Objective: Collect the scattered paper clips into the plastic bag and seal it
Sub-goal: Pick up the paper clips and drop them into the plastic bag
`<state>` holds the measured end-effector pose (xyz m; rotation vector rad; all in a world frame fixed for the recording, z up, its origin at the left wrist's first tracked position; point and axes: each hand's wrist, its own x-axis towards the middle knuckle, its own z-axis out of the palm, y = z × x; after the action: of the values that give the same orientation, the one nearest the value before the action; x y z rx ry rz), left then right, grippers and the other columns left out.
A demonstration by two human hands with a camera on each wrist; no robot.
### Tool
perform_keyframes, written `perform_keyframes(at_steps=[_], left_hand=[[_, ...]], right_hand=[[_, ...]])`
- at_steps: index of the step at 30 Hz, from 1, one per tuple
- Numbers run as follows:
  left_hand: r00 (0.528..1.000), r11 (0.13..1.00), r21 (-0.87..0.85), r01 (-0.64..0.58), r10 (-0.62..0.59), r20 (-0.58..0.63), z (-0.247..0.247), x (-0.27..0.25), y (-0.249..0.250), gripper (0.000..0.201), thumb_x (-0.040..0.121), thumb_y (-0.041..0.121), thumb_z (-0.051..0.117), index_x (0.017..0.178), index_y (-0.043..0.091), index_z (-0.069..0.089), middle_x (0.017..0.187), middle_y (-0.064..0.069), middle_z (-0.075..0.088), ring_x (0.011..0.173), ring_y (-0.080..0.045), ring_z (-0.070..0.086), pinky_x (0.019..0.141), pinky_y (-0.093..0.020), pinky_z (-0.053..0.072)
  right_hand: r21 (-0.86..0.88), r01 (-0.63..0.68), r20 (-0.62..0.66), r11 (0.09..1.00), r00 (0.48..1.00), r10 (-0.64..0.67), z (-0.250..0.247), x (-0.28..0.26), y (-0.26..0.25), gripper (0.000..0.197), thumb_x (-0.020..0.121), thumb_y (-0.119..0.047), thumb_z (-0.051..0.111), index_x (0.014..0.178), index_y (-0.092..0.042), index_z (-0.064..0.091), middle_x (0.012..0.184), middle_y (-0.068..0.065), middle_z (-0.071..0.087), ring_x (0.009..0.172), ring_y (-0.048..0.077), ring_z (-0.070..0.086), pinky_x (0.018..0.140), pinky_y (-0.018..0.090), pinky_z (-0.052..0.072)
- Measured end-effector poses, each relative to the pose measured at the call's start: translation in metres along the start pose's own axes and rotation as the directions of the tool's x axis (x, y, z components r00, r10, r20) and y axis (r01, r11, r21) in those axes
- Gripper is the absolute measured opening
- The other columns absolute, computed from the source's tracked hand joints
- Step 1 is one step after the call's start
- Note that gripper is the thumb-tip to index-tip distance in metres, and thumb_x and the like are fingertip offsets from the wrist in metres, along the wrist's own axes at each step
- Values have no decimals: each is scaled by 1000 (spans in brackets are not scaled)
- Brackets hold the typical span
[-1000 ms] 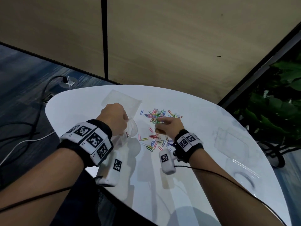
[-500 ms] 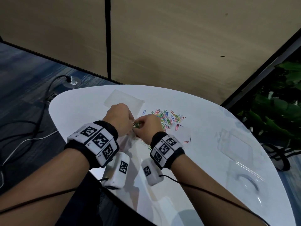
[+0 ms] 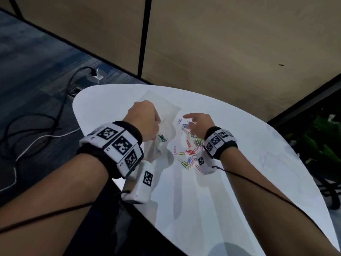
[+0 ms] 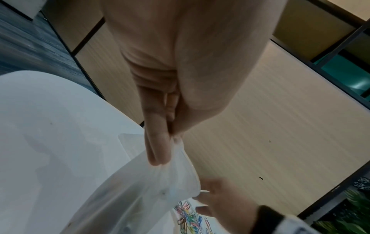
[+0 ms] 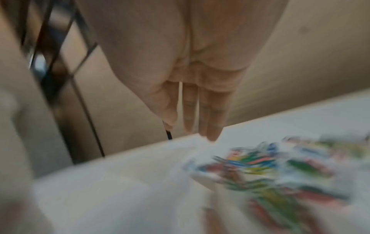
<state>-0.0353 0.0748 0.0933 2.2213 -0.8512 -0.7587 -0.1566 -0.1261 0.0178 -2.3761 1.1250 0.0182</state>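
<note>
A white rounded table [image 3: 239,182] stands in front of beige wall panels [image 3: 221,43], over a dark blue floor [image 3: 27,61] with black cables [image 3: 36,122] lying on it.

The plastic bag [image 3: 162,137] serves as the landmark. It is clear and crumpled and hangs above the table near its left edge. The left hand [image 3: 144,124] pinches the bag's rim between thumb and fingers [image 4: 158,142], as the left wrist view shows. A few green paper clips [image 3: 162,138] show through the bag wall, just below the left hand.

A second clear bag [image 3: 160,102] lies flat on the table behind the held bag.

The loose paper clips [image 3: 190,152] lie scattered on the table just to the right of the held bag, in mixed colours: red, yellow, green, blue and pink. None of these touches the bag.

The right hand [image 3: 197,124] is to the right of the bag, above the far end of the scattered clips. Its fingers [image 5: 208,114] are extended and held close together, pointing down toward the table, and grip nothing. The right wrist view is motion-blurred, so contact between fingertips and table cannot be confirmed.

Each wrist carries a black band with white marker blocks [image 3: 118,145] and a white camera unit [image 3: 144,183] beneath.
</note>
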Motion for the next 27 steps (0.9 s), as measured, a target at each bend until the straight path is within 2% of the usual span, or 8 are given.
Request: perform_keyframes(at_steps=[3, 6, 8, 11, 15, 21, 23, 27], left_hand=[[1000, 1000, 9, 2, -2, 0, 1, 5, 1, 20, 92, -1, 56, 100, 7, 72, 80, -10, 74, 67, -23, 76, 77, -39, 64], [1000, 999, 34, -5, 5, 8, 0, 7, 0, 20, 92, 0, 56, 99, 8, 73, 82, -9, 73, 65, -22, 77, 77, -38, 64], [1000, 999, 42, -5, 4, 3, 2, 6, 1, 20, 92, 0, 56, 100, 9, 72, 86, -8, 73, 64, -20, 76, 76, -37, 64], [1000, 997, 78, -22, 21, 20, 5, 2, 5, 22, 91, -1, 55, 102, 8, 72, 82, -9, 75, 65, -20, 76, 78, -37, 64], [1000, 997, 77, -24, 23, 20, 6, 0, 7, 23, 91, 0, 55, 103, 8, 73, 80, -10, 76, 66, -21, 77, 81, -38, 63], [998, 996, 81, -29, 24, 56, 7, -3, 17, 22, 91, 0, 58, 104, 7, 74, 80, -13, 77, 75, -25, 77, 83, -39, 63], [997, 996, 81, -32, 27, 70, 10, -1, 20, 21, 92, 0, 58, 104, 6, 74, 83, -13, 77, 76, -26, 78, 83, -39, 63], [997, 996, 83, -35, 29, 72, 17, 0, 24, 21, 94, 2, 55, 105, 4, 74, 84, -14, 77, 75, -27, 78, 83, -39, 63]], right_hand=[[-380, 166, 162, 910, 981, -111, 27, 25, 11, 47, 102, -31, 40, 149, -28, 36, 158, 1, 30, 144, 25, 32, 118, 42, 27], [-576, 224, 257, 786, 963, -86, 42, 35, 24, 78, 88, -16, 64, 152, -25, 20, 160, 3, 21, 145, 34, 24, 115, 52, 28], [-602, 214, 220, 769, 971, -97, 48, 37, 36, 72, 84, -13, 68, 146, -19, 32, 148, 7, 37, 133, 36, 41, 106, 50, 41], [-604, 195, 65, 773, 979, -196, 51, 33, 43, 25, 92, -11, 55, 115, -8, 61, 112, 11, 60, 102, 32, 62, 85, 40, 54], [-585, 99, 6, 805, 993, -118, 41, 24, 38, 22, 88, -3, 56, 103, -5, 72, 105, 14, 68, 93, 30, 68, 82, 34, 56], [156, -262, -167, 952, 943, 287, 10, 12, 57, 8, 76, -18, 80, 83, -20, 80, 91, 0, 77, 87, 16, 71, 90, 26, 55], [494, -272, -117, 826, 921, 373, -2, -2, 58, 6, 73, -16, 83, 75, -20, 80, 84, 1, 77, 83, 17, 74, 88, 30, 58], [940, -75, -31, 332, 952, 303, -15, -42, 32, 8, 79, 7, 73, 86, 4, 72, 82, 11, 73, 79, 24, 72, 79, 28, 60]])
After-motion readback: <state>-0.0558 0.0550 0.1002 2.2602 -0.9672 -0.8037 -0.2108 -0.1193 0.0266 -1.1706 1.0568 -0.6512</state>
